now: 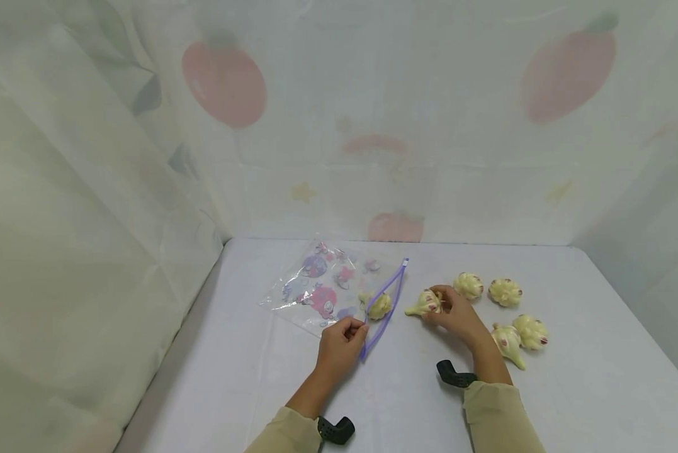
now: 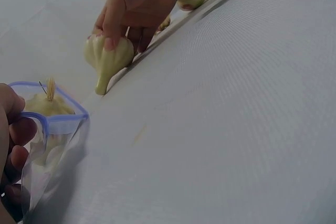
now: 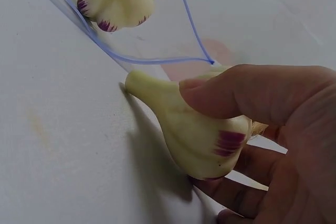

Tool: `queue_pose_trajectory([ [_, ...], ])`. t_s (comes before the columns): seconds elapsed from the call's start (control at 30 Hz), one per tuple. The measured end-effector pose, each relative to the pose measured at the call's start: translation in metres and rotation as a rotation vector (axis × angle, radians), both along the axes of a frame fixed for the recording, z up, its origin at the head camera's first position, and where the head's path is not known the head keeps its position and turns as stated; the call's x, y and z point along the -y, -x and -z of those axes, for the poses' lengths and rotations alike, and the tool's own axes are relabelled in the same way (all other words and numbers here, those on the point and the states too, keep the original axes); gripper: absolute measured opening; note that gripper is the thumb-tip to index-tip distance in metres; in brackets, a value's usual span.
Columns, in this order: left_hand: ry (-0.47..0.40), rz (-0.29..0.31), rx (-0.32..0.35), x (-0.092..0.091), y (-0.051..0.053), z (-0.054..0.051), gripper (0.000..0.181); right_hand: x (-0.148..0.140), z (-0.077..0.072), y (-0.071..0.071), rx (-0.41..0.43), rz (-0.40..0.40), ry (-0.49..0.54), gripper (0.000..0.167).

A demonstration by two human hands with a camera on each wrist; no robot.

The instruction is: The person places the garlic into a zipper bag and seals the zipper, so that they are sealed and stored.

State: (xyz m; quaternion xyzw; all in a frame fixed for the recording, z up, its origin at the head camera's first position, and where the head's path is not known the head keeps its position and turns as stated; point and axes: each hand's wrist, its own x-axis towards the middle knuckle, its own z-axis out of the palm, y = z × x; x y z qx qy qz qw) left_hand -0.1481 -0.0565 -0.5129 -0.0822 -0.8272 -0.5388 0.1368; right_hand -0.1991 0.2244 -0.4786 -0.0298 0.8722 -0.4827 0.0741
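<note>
A clear zip bag with pink and purple prints lies on the table, its purple-edged mouth spread toward the right. Inside, near that mouth, sits one garlic bulb. My left hand pinches the near edge of the bag's mouth. With thumb and fingers my right hand grips a second garlic bulb, cream with purple streaks. Its stem points left toward the opening, and the bulb is just outside the bag, as the left wrist view also shows.
Several more garlic bulbs lie to the right: two at the back, one close behind the right hand and another beside it, and two touching near the right forearm. White cloth covers the table; printed curtains hang behind.
</note>
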Motion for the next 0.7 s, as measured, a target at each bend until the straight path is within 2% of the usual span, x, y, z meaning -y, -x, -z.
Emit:
queue_pose_trajectory([
  [0.13,0.005,-0.002,0.004,-0.0003,-0.0003,-0.0012,0.010,0.0000,-0.0012,-0.0005,0.018,0.004,0.032,0.071],
  [0.33,0.006,-0.002,0.008,-0.0005,-0.0011,-0.0027,0.010,-0.0005,-0.0008,0.0002,-0.022,-0.015,-0.005,0.082],
  [0.53,-0.003,0.003,0.011,-0.0001,-0.0011,-0.0027,0.010,0.0007,-0.0001,0.0011,-0.071,-0.021,-0.030,0.075],
  [0.7,-0.004,0.004,0.007,-0.0002,-0.0004,-0.0017,0.009,0.0020,-0.0020,-0.0001,-0.076,-0.009,-0.013,0.071],
])
